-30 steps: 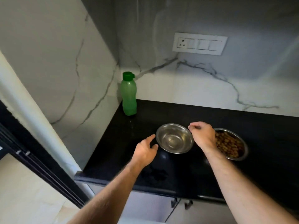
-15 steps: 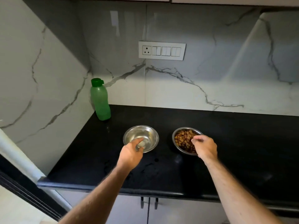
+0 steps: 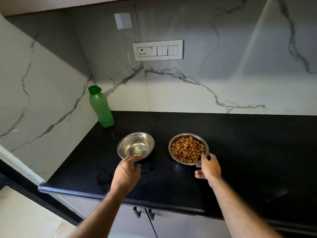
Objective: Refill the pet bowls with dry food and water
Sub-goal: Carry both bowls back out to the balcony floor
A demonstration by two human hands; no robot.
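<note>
Two steel bowls stand side by side on the black counter (image 3: 248,152). The left bowl (image 3: 136,146) is shiny inside and seems to hold clear water. The right bowl (image 3: 172,143) is filled with brown dry kibble (image 3: 187,149). My left hand (image 3: 127,171) pinches the near rim of the left bowl, thumb on top. My right hand (image 3: 209,167) grips the near right rim of the kibble bowl, thumb on the edge and fingers below. A green plastic bottle (image 3: 101,109) with its cap on stands upright in the back left corner.
Marble walls close off the counter at the back and on the left. A white switch panel (image 3: 157,50) sits on the back wall. The counter's front edge (image 3: 120,198) runs above cabinet doors with dark handles (image 3: 144,213). Small wet spots lie near the bowls.
My right hand left the left bowl's rim and took the kibble bowl's near rim. My left hand closed on the left bowl's near rim. The view drew back.
</note>
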